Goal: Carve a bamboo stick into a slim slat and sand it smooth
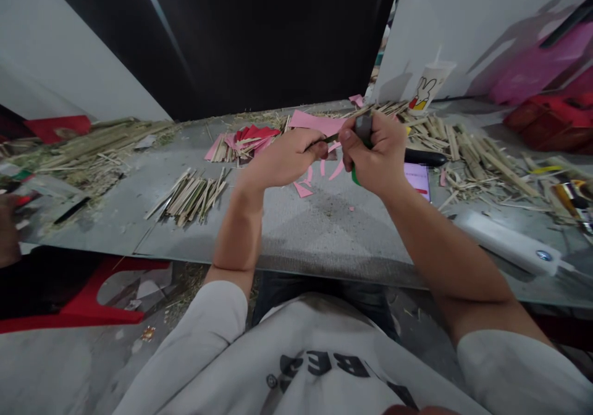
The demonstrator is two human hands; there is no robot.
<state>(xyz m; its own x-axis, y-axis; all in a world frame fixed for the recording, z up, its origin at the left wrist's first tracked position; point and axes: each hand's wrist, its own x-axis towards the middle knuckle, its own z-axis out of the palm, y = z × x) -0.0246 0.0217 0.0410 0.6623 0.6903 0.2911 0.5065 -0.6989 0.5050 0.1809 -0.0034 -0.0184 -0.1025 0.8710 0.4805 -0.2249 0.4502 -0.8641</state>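
In front of my chest, over the grey table (296, 230), both my hands are closed and close together. My left hand (291, 155) pinches the end of a thin dark strip (332, 138) that spans the gap to my right hand; whether it is a bamboo sliver or a blade I cannot tell. My right hand (377, 155) grips a hand tool with a dark grey handle (364, 129) and a bit of green below. Pink paper (317, 120) lies behind my hands, and pink paper scraps (303, 189) lie under them.
A bundle of bamboo sticks (192, 197) lies left, with pink and red paper pieces (254, 136) beyond. Right are a phone (418, 177), a paper cup (430, 88), loose bamboo strips (482, 155) and a white device (509, 242). Another person's hand (8, 230) shows far left.
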